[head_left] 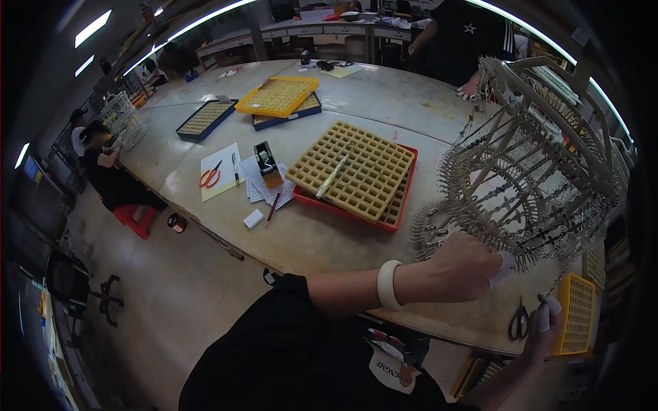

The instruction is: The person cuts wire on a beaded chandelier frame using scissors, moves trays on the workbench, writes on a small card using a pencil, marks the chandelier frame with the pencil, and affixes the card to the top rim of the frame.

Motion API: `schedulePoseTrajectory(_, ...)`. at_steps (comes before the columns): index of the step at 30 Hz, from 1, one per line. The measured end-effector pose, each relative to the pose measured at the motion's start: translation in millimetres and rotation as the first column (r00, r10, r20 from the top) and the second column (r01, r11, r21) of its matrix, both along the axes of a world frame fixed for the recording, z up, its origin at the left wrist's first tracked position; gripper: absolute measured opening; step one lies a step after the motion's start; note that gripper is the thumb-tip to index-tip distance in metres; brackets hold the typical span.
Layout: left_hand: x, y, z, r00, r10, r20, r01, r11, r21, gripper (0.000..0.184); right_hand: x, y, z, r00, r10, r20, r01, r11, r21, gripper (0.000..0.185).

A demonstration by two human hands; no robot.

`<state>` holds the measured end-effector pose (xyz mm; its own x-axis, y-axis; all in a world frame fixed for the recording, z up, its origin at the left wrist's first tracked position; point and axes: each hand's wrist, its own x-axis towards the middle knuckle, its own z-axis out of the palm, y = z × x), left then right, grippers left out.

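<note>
A wire rack (pixel 541 123) on the right is hung with rows of small silvery jewelry pieces (pixel 548 236), some shaped like crosses. My left hand (pixel 462 267), with a cream bangle (pixel 389 284) at the wrist, is closed at the rack's lower edge. White covers sit on its fingertips, and what they pinch is hidden. Lower right, my right hand (pixel 543 329) also wears white fingertip covers. Its fingers are pressed together on the end of a thin metal chain (pixel 554 282) that runs up toward the rack. Black-handled scissors (pixel 519 322) lie beside it.
A red tray (pixel 404 198) holds tan gridded boards (pixel 356 164) with tweezers (pixel 334 177) on top. Nearby are orange-handled pliers (pixel 211 175), papers, an eraser (pixel 253 218) and a pencil (pixel 274 204). A yellow tray (pixel 576 315) stands right. Other people are around the table.
</note>
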<state>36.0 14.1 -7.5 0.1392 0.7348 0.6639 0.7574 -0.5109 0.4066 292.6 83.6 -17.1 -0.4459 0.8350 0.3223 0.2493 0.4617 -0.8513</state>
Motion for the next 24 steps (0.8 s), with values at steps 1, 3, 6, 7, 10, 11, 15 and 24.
schedulePoseTrajectory(1, -0.2, 0.4, -0.7, 1.0, -0.002, -0.008, 0.002, 1.0, -0.001, 0.012, -1.8, 1.9, 1.9, 1.0, 0.006, 0.019, -0.006, 1.0, 0.011, 0.012)
schedulePoseTrajectory(3, -0.7, 1.7, -1.3, 1.0, -0.006, -0.026, 0.007, 1.0, 0.029, 0.014, 2.6, -4.9, -1.2, 0.998, 0.017, 0.058, -0.019, 0.999, 0.031, 0.011)
schedulePoseTrajectory(6, 2.0, -0.3, 2.6, 0.999, -0.008, -0.038, 0.009, 0.999, 0.038, 0.014, 13.3, -3.9, -4.9, 0.993, 0.028, 0.116, -0.035, 0.998, 0.061, 0.011)
schedulePoseTrajectory(7, 3.2, -1.2, 4.2, 1.0, -0.004, -0.031, 0.004, 1.0, 0.017, 0.012, 15.5, -8.7, -6.2, 0.99, 0.03, 0.135, -0.039, 0.997, 0.071, 0.011)
schedulePoseTrajectory(10, 4.1, 1.2, 2.5, 0.999, -0.041, -0.023, 0.042, 0.997, 0.068, 0.013, 9.2, -10.1, -9.9, 0.994, 0.013, 0.113, -0.014, 1.0, 0.016, 0.009)
schedulePoseTrajectory(11, 5.0, 1.2, 2.7, 0.999, -0.04, -0.021, 0.042, 0.997, 0.069, 0.013, 5.8, -10.8, -10.9, 0.997, -0.008, 0.07, 0.011, 0.999, -0.05, 0.008)
schedulePoseTrajectory(15, 3.7, -0.2, 3.8, 1.0, -0.017, -0.01, 0.018, 0.996, 0.086, 0.013, -15.3, -17.2, 4.0, 0.953, -0.239, -0.185, 0.186, 0.946, -0.266, 0.008)
schedulePoseTrajectory(24, -0.2, -0.7, 2.8, 1.0, -0.023, -0.017, 0.024, 0.997, 0.074, 0.013, 13.6, 6.5, -15.4, 0.909, -0.126, -0.396, 0.066, 0.985, -0.161, 0.009)
